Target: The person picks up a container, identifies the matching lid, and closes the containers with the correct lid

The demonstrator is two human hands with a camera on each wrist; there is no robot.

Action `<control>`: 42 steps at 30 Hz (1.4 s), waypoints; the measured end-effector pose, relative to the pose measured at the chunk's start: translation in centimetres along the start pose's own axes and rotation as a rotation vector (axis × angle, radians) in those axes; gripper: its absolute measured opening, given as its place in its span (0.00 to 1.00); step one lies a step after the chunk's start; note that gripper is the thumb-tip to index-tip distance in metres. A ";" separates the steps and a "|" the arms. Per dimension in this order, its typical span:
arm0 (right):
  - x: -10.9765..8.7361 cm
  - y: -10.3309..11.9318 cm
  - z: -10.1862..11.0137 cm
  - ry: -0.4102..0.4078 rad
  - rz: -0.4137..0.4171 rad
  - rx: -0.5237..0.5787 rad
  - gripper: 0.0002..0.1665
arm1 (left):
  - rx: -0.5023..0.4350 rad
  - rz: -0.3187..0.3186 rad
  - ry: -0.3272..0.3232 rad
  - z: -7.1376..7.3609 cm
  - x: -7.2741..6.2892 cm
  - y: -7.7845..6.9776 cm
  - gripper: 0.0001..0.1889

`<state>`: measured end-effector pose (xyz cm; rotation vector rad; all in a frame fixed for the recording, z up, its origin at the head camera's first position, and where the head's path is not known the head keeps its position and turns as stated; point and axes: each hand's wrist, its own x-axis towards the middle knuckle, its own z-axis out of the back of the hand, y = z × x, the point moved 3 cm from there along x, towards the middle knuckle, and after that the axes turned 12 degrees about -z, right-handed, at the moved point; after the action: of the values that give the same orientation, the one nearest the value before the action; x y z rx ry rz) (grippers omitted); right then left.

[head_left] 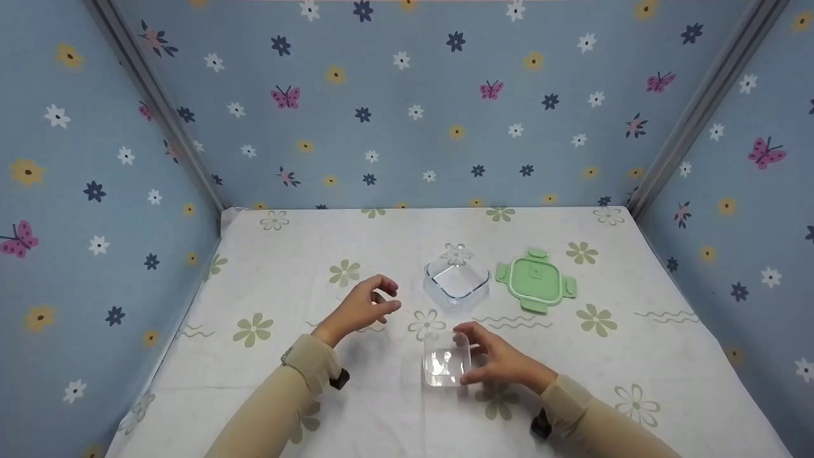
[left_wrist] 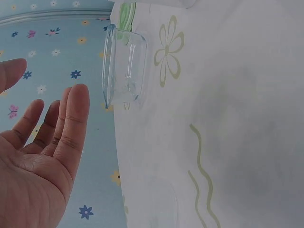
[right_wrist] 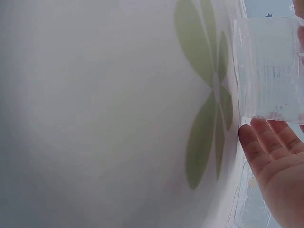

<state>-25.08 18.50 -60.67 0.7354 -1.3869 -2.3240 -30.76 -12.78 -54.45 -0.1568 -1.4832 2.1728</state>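
My right hand point(head_left: 502, 361) holds a clear plastic box point(head_left: 446, 366) by its right side, with the thumb at the near corner and fingers at the far corner. In the right wrist view the box point(right_wrist: 268, 69) stands against the cloth, fingertips at its wall. My left hand point(head_left: 364, 304) hovers over the cloth with loosely bent fingers and nothing in them; the left wrist view shows the fingers point(left_wrist: 71, 123) spread from the thumb. Beyond both hands sits a square glass container point(head_left: 456, 296), lidless. A green clip-on lid point(head_left: 536, 280) lies flat to its right.
A white cloth point(head_left: 267, 369) with green flowers covers the table. Blue flowered panels point(head_left: 407, 95) enclose the back and both sides, with grey metal posts point(head_left: 159, 108) at the corners. A faint clear object point(left_wrist: 161, 204) lies on the cloth near the left hand; its kind is unclear.
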 end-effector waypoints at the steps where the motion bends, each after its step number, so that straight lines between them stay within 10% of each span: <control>1: 0.0 0.0 0.0 0.000 0.000 0.001 0.59 | 0.007 -0.003 -0.004 0.1 0.0 0.0 0.18; 42: 0.0 -0.4 -0.1 -0.002 0.043 0.019 0.57 | 0.165 -0.036 -0.214 3.7 -0.5 3.4 0.33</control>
<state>-25.03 18.63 -61.01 0.7025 -1.4137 -2.2823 -32.81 -17.09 -56.15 0.1625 -1.3963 2.3288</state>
